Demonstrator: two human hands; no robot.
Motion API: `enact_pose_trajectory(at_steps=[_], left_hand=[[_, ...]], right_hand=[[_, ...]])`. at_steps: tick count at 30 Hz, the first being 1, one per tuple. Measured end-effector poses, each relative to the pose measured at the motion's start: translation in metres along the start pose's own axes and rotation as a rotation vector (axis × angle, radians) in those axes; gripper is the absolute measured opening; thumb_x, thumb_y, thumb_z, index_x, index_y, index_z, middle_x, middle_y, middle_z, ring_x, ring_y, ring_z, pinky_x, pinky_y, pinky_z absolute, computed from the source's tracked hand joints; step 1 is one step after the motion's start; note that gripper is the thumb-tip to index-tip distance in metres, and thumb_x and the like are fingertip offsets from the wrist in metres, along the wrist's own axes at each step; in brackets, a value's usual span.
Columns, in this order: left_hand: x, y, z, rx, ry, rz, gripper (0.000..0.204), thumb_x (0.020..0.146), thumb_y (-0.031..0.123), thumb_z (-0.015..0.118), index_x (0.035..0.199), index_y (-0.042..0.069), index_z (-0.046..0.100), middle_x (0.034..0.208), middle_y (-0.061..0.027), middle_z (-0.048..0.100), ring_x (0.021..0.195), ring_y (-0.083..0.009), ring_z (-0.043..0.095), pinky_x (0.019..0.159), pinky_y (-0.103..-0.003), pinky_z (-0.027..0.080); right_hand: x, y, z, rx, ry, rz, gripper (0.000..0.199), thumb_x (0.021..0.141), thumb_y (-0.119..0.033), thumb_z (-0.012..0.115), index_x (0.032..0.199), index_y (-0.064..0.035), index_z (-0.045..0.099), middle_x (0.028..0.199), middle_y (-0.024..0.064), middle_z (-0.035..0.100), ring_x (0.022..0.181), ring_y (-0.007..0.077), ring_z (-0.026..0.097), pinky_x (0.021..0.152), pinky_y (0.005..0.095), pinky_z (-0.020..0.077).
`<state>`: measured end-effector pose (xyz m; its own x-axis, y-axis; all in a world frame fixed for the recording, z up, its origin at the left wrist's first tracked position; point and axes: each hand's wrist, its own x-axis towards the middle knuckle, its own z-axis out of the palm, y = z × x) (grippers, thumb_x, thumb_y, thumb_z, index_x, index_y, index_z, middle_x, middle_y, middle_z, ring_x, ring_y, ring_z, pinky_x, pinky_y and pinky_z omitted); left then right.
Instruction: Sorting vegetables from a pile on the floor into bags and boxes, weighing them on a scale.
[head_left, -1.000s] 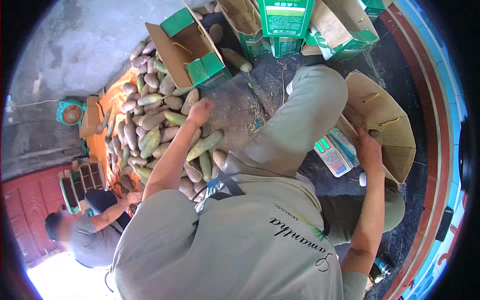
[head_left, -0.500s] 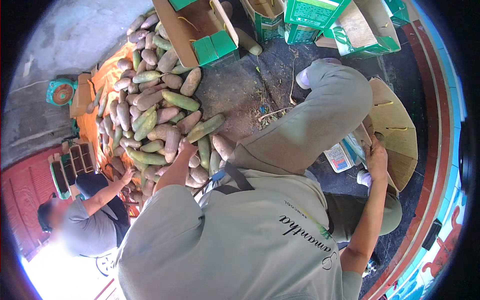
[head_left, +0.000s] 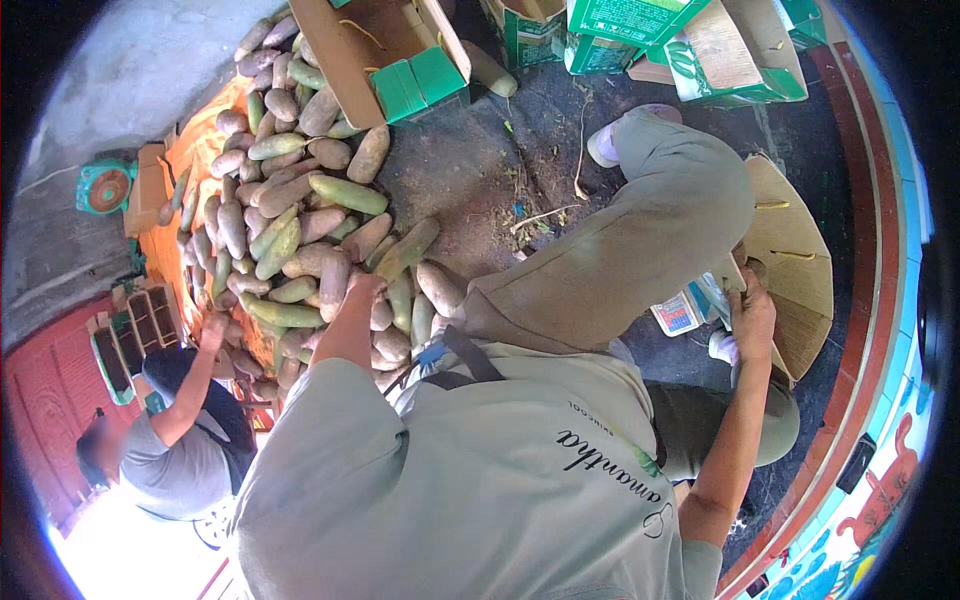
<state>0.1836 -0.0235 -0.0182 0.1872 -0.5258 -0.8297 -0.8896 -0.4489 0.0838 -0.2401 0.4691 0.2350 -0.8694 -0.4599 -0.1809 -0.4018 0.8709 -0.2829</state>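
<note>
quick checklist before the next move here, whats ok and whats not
1. Left hand on the gourd pile: ok, it rests on one gourd.
2. Left grip closed: cannot tell, fingers hidden.
3. Right hand on the open cardboard box: ok, at its edge.
4. Box interior free: cannot tell, it is barely visible.
5. Co-worker's hand apart from the left hand: ok, at the pile's other side.

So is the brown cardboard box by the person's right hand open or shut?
Open: the brown cardboard box has its flaps spread wide, and the right hand rests at its edge. Its contents cannot be told.
</note>
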Motion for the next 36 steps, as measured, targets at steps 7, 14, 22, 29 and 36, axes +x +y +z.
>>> enact_pose_trajectory(at_steps=[7,14,22,29,36], left_hand=[[-0.019,0.029,0.039,0.846,0.235,0.213,0.048,0.069,0.025,0.068,0.111,0.006,0.055,0.112,-0.0140,0.053,0.096,-0.0272,0.056,0.080,-0.038,0.047],[0.023,0.007,0.049,0.892,0.007,0.300,0.085,0.057,0.031,0.079,0.122,-0.004,0.036,0.114,-0.0221,0.051,0.099,-0.0313,0.055,0.081,-0.037,0.047],[0.030,-0.008,0.096,0.871,0.084,0.238,0.061,0.065,0.025,0.074,0.113,0.001,0.045,0.102,-0.0154,0.056,0.087,-0.0268,0.057,0.069,-0.035,0.050],[-0.032,0.030,0.097,0.258,-0.066,0.132,0.044,0.067,0.025,0.071,0.103,0.006,0.054,0.088,-0.0120,0.059,0.074,-0.0236,0.059,0.062,-0.038,0.050],[-0.068,0.069,0.098,-0.259,-0.229,0.037,0.023,0.074,0.021,0.064,0.089,0.007,0.054,0.065,-0.0079,0.055,0.049,-0.0183,0.052,0.042,-0.032,0.044]], right_hand=[[-0.002,0.004,0.005,-0.011,0.033,0.003,0.035,0.074,-0.007,0.062,0.108,-0.0083,0.056,0.095,0.0190,0.060,0.088,0.0348,0.058,0.075,0.0410,0.0474],[-0.004,-0.008,-0.004,-0.021,0.021,-0.011,0.032,0.075,-0.009,0.061,0.106,-0.0076,0.056,0.094,0.0183,0.061,0.087,0.0343,0.059,0.075,0.0408,0.0469],[-0.005,-0.011,-0.005,-0.022,0.013,0.032,0.031,0.076,-0.008,0.061,0.106,-0.0073,0.056,0.093,0.0180,0.061,0.087,0.0338,0.059,0.074,0.0400,0.0472],[-0.002,-0.015,-0.006,-0.005,0.004,0.020,0.030,0.077,-0.010,0.060,0.107,-0.0078,0.055,0.095,0.0185,0.061,0.088,0.0347,0.059,0.075,0.0403,0.0464],[0.000,-0.017,-0.010,0.001,-0.004,0.026,0.027,0.076,-0.008,0.060,0.103,-0.0089,0.057,0.094,0.0157,0.061,0.087,0.0337,0.058,0.075,0.0407,0.0464]])
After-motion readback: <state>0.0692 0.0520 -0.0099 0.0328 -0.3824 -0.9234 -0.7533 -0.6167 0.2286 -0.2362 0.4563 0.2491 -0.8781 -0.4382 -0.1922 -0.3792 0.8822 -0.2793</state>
